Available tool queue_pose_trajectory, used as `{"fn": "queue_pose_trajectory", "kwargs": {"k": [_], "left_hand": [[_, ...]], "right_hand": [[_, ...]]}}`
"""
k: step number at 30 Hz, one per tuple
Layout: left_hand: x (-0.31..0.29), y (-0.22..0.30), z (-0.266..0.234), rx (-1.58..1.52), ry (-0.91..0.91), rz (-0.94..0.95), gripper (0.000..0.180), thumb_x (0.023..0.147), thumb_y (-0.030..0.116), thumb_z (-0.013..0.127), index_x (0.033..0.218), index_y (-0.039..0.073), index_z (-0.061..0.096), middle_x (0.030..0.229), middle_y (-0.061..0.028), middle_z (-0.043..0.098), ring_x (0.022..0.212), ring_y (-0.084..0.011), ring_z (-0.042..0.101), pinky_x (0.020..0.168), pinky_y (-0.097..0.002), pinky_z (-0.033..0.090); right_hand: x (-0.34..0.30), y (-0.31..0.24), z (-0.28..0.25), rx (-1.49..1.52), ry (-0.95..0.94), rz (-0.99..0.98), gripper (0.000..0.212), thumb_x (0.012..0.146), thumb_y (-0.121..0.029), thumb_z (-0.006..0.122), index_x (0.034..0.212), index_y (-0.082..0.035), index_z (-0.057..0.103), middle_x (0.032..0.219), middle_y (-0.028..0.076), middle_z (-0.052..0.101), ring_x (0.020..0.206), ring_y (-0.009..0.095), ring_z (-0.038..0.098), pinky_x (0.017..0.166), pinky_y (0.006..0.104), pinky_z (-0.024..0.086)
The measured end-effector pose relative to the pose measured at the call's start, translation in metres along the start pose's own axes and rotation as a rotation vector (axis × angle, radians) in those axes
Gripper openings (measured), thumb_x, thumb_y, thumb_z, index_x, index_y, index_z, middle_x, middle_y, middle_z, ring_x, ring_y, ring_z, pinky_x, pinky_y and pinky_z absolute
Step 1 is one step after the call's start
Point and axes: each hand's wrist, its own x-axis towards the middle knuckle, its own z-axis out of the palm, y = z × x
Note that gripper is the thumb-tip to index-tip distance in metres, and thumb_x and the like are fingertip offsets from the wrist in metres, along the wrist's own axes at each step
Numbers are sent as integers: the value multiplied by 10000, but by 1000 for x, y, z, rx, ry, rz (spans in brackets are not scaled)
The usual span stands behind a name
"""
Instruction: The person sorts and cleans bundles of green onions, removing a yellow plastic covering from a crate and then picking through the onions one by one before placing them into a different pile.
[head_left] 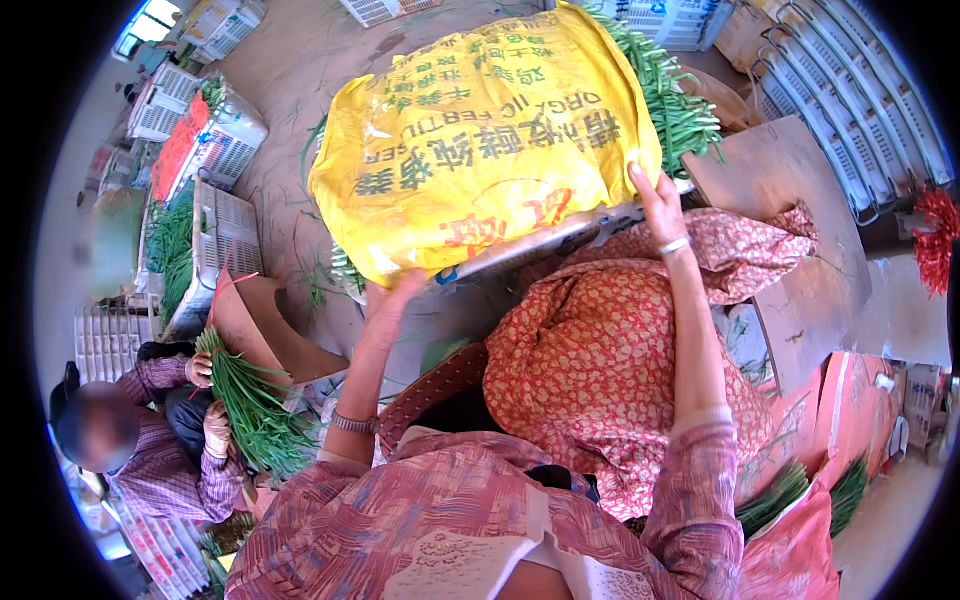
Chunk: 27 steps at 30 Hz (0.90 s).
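Observation:
A yellow printed plastic sack (470, 160) lies spread over a white crate (560, 240) in front of me. Long green vegetable stalks (665, 85) stick out past its right side. At the sack's near right corner, my right hand (658, 205) grips the edge, thumb on top and the other fingers mostly hidden. My left hand (398, 290) has hold of the near left corner, its fingers largely covered by the plastic. Only a strip of the crate's near rim shows below the sack.
On the left, a seated person (170, 430) holds a bundle of green stalks (250, 400). White crates (230, 230) with greens stand behind. Stacked white crates (850, 100) rise at the far right. A brown board (790, 240) and red floral cloth (590, 370) lie nearer me.

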Motion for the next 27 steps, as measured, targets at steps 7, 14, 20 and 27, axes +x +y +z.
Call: {"fn": "queue_pose_trajectory", "kwargs": {"k": [7, 14, 20, 27], "left_hand": [[30, -10, 57, 58, 185, 58, 627, 887, 269, 687, 1360, -31, 405, 1303, -113, 513, 1158, -196, 504, 1008, -322, 385], [30, 127, 37, -100, 176, 62, 483, 876, 190, 665, 1289, -1, 503, 1190, -120, 625, 1038, -214, 632, 987, -346, 454], [61, 160, 64, -198, 58, 31, 369, 889, 216, 654, 1185, 9, 580, 1151, -99, 649, 1048, -207, 635, 963, -358, 472], [105, 137, 72, -518, 1, -76, 358, 885, 249, 659, 1152, 21, 589, 1115, -126, 665, 1004, -269, 647, 923, -422, 501]], "right_hand": [[55, 39, 19, -105, 331, 40, 475, 927, -411, 550, 961, 49, 664, 837, 201, 666, 782, 281, 621, 787, 345, 475], [20, -34, 55, -235, 356, 76, 523, 925, -424, 500, 869, 74, 645, 873, 324, 623, 876, 459, 610, 795, 458, 468], [13, -57, 38, -262, 277, -27, 580, 908, -497, 520, 1063, 49, 637, 1010, 262, 663, 1001, 415, 619, 873, 414, 464], [-22, -27, 31, 267, -101, 172, 646, 926, -521, 547, 1298, 7, 541, 1231, 89, 607, 1143, 171, 535, 1014, 279, 374]]}}
